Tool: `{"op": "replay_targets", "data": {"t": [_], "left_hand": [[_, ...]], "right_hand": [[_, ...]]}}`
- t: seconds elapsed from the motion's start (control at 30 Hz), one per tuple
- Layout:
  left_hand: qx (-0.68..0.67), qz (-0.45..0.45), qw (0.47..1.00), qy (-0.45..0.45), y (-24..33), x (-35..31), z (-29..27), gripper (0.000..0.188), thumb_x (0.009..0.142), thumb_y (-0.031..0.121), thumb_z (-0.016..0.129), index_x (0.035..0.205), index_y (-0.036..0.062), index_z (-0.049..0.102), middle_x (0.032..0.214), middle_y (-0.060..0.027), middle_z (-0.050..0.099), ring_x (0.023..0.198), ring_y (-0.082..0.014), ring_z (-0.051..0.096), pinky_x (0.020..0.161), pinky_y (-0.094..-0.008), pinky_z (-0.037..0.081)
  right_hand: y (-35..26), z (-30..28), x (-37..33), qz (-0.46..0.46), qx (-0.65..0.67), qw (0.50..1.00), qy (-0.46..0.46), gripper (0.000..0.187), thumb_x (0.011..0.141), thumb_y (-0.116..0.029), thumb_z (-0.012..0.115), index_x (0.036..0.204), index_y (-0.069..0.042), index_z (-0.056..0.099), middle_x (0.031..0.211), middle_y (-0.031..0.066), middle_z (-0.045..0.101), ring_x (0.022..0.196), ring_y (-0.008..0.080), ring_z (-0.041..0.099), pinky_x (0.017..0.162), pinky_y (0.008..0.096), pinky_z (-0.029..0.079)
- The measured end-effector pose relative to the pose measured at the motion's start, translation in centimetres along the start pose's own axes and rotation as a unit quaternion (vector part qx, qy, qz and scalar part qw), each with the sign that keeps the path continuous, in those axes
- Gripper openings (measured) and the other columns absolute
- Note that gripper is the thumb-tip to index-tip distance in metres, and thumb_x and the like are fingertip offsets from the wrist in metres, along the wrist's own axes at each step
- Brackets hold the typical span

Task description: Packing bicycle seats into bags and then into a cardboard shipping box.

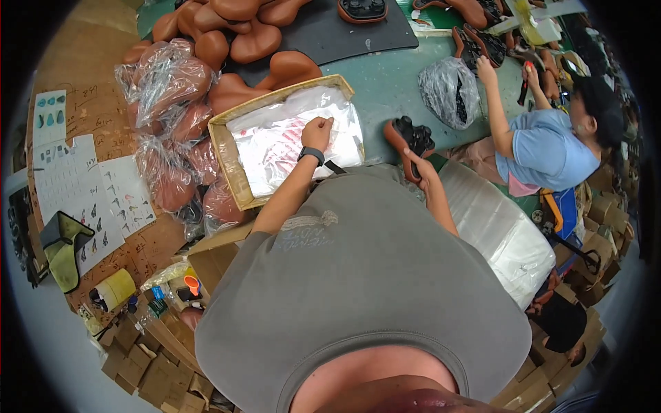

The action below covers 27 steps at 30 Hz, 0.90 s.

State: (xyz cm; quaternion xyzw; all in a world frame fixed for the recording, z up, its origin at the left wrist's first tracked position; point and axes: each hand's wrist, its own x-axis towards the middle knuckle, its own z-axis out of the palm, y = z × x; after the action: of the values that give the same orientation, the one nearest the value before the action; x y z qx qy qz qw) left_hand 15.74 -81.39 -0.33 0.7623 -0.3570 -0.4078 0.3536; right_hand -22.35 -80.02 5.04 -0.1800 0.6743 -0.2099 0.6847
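Observation:
My right hand (423,170) grips a brown bicycle saddle (413,140) by its narrow nose. The saddle's black underside faces up, just above the green table to the right of an open cardboard box (240,180). That box is full of flat clear plastic bags (272,148) with red print. Over the bags, my left hand (317,135) has its fingers curled together, a dark watch on the wrist. Whether a bag edge is pinched in those fingers is hidden.
Plastic-wrapped saddles (167,162) lie left of the box; bare brown saddles (256,40) are heaped beyond it. A clear bag (449,93) lies ahead of the held saddle. At right a co-worker (554,148) holds a red-handled tool (526,79). A stack of white sheeting (492,217) stands beside me.

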Motion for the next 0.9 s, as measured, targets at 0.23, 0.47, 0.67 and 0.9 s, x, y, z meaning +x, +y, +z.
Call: {"op": "replay_targets", "data": {"t": [0.23,0.47,0.67,0.9], "left_hand": [[0.025,0.09,0.989,-0.117,1.9,-3.8,-4.2,0.028,0.1,0.023,0.069,0.095,-0.0017,0.08,0.093,-0.0228,0.078,0.087,-0.0385,0.075,0.082,-0.0453,0.06],[0.114,0.188,0.975,-0.032,5.6,-1.4,2.8,0.041,0.1,0.037,0.065,0.096,-0.0017,0.078,0.089,-0.0275,0.076,0.09,-0.0471,0.075,0.082,-0.0518,0.06],[0.374,0.078,0.905,-0.187,-7.8,12.0,10.1,0.067,0.103,0.064,0.055,0.129,0.0056,0.074,0.125,-0.0311,0.073,0.117,-0.0472,0.071,0.099,-0.0571,0.056],[-0.008,0.081,0.988,-0.13,-5.5,7.8,6.0,0.038,0.108,0.03,0.062,0.113,-0.0051,0.076,0.102,-0.0198,0.078,0.086,-0.0324,0.075,0.077,-0.0455,0.059]], "right_hand": [[-2.2,5.5,-5.4,-0.199,0.048,0.975,-0.083,0.055,0.088,-0.018,0.091,0.131,-0.002,0.062,0.109,0.0102,0.074,0.085,0.0218,0.075,0.072,0.0366,0.063],[-6.7,8.1,-13.8,-0.241,0.056,0.962,-0.119,0.055,0.087,-0.01,0.09,0.133,-0.003,0.06,0.108,0.0101,0.075,0.085,0.0207,0.076,0.074,0.0356,0.064],[-5.8,6.8,-17.8,-0.269,0.014,0.957,-0.111,0.063,0.079,-0.011,0.094,0.132,-0.001,0.06,0.104,0.0061,0.072,0.083,0.0145,0.071,0.071,0.0308,0.059],[0.6,2.8,-21.6,-0.294,0.086,0.951,0.041,0.078,0.076,-0.006,0.097,0.142,0.0,0.056,0.122,0.0034,0.071,0.1,0.0116,0.066,0.084,0.0307,0.058]]}}
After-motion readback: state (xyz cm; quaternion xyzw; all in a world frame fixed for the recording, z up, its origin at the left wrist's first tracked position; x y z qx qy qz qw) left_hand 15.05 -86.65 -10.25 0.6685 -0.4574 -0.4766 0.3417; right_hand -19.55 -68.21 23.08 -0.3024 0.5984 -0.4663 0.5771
